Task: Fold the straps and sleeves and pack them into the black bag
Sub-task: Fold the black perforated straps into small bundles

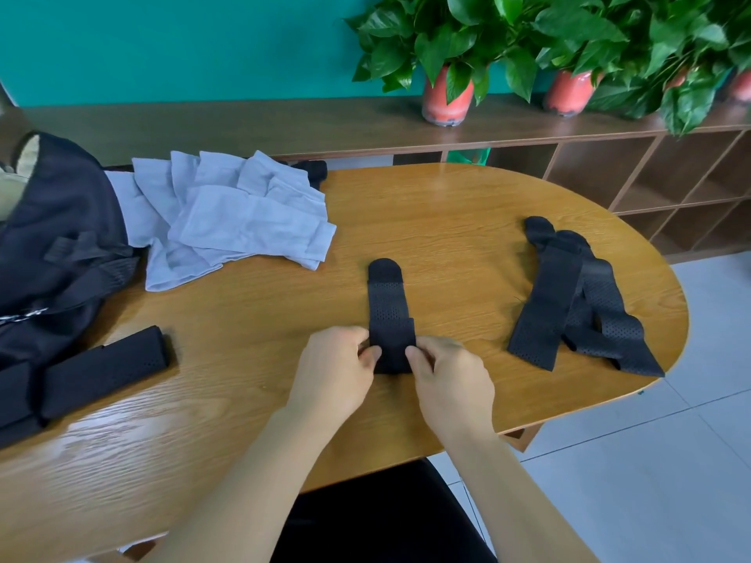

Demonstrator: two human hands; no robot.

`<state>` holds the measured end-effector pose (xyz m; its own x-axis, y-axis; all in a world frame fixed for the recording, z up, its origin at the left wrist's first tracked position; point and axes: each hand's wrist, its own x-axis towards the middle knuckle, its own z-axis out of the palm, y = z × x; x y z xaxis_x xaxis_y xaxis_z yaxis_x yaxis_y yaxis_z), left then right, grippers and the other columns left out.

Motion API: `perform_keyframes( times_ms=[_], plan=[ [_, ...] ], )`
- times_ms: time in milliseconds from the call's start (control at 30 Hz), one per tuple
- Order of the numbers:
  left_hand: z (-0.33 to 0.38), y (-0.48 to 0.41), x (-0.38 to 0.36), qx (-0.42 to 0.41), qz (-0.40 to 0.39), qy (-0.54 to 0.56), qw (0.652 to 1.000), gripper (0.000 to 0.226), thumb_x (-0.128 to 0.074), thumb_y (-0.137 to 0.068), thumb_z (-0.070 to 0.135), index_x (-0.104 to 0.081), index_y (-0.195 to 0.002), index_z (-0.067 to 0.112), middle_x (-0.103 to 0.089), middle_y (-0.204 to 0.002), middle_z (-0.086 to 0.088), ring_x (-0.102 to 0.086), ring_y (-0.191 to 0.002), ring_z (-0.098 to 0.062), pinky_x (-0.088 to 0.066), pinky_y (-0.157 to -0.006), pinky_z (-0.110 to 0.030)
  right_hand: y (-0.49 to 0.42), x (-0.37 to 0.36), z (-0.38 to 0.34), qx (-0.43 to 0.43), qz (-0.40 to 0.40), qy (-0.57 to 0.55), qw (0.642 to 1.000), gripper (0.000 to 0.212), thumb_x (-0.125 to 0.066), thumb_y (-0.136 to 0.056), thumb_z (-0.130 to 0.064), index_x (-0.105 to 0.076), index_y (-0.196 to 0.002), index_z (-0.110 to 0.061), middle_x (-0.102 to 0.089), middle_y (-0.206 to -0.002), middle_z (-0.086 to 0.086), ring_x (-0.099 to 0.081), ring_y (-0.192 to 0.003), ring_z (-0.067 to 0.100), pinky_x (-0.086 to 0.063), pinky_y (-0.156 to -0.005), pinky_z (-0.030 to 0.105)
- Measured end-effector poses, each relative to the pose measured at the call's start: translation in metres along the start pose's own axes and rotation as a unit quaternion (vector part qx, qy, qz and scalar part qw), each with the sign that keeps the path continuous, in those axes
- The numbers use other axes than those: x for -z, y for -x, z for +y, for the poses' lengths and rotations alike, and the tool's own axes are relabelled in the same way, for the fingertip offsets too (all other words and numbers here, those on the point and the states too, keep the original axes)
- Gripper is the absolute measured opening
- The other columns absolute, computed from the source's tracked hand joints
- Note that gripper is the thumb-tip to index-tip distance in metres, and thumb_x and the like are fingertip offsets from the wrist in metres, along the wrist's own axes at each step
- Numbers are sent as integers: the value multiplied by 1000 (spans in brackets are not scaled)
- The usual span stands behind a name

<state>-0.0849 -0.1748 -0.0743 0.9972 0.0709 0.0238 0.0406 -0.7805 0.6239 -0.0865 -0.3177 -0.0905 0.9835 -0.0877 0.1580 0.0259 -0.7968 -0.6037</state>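
Left grip (333,367), right grip (451,375), both pinching folded near end of black strap (388,302) (perforated), wooden table (447,221)

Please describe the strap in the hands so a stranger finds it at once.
On the oval wooden table, look between the pale grey fabric sleeves, left, and the heap of black perforated straps, right. The single black perforated strap lies alone there, its near end pinched by left hand and right hand.
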Motion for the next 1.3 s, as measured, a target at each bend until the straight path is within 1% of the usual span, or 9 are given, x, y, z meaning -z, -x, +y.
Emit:
perform_keyframes(
  times_ms=[167,367,500,567,667,800,1000,1167,1300],
  plan=[
    [0,-10,-3,20,-21,-4,1000,32,-60,-94,28,-57,-64,16,-65,-67,-3,-65,-65,-18,-56,-69,-41,-5,-3,-1,-20,-7,57,998,25,-46,-100,-35,-63,-91,-19,-56,-92,-5,-49,-70,13,-25,-49,20],
    [0,-13,-3,29,-10,-11,999,27,-60,-94,32,-63,-76,13,-68,-75,-5,-67,-65,-18,-57,-67,-41,-6,-2,1,-4,-17,52,999,30,-46,-100,-36,-64,-121,-24,-57,-108,-4,-55,-83,14,-37,-63,25],
    [2,-2,2,-69,103,-86,989,29,-59,-92,39,-70,-112,23,-65,-84,5,-60,-74,-13,-48,-60,-27,-5,-1,9,65,54,-15,996,29,-54,-97,-29,-68,-119,-19,-62,-104,-6,-56,-80,7,-41,-61,17],
    [0,0,1,-139,100,-82,982,40,-58,-86,43,-68,-117,21,-62,-97,7,-57,-88,-14,-46,-71,-27,-6,0,15,137,61,-16,989,36,-52,-90,-31,-68,-118,-16,-62,-107,-7,-56,-92,9,-47,-71,21],
    [-4,0,-1,-187,2,-96,978,56,-50,-80,45,-61,-130,21,-55,-131,10,-50,-120,-11,-28,-99,-25,-10,-2,24,204,-2,8,979,47,-54,-80,-27,-66,-123,-12,-61,-128,-2,-48,-122,15,-42,-93,30],
    [-12,0,-5,-191,-34,-108,975,56,-54,-89,35,-47,-143,22,-39,-151,14,-32,-138,-5,-8,-106,-15,-10,-5,27,220,-43,49,973,51,-54,-76,-24,-65,-124,-11,-59,-134,2,-46,-130,15,-35,-97,29],
    [-12,1,-5,-195,-11,-106,975,44,-59,-91,17,-56,-136,21,-49,-144,10,-44,-132,-13,-24,-106,-26,-9,-3,26,195,-56,26,979,48,-52,-78,-16,-66,-124,-13,-60,-134,-1,-48,-129,16,-29,-102,26],
    [-16,18,-9,-197,26,-105,974,38,-78,-74,8,-73,-109,18,-70,-116,5,-68,-99,-19,-45,-79,-31,7,-3,24,195,-45,-3,980,46,-52,-78,-11,-68,-121,-13,-64,-128,-3,-52,-124,16,-44,-100,35],
    [-19,31,-11,-168,59,-29,984,26,-67,-86,15,-71,-111,22,-73,-105,5,-68,-94,-20,-52,-80,-38,19,0,19,146,-19,-76,986,37,-61,-86,-6,-69,-120,-17,-62,-116,-12,-57,-115,13,-45,-98,34]
  ],
)
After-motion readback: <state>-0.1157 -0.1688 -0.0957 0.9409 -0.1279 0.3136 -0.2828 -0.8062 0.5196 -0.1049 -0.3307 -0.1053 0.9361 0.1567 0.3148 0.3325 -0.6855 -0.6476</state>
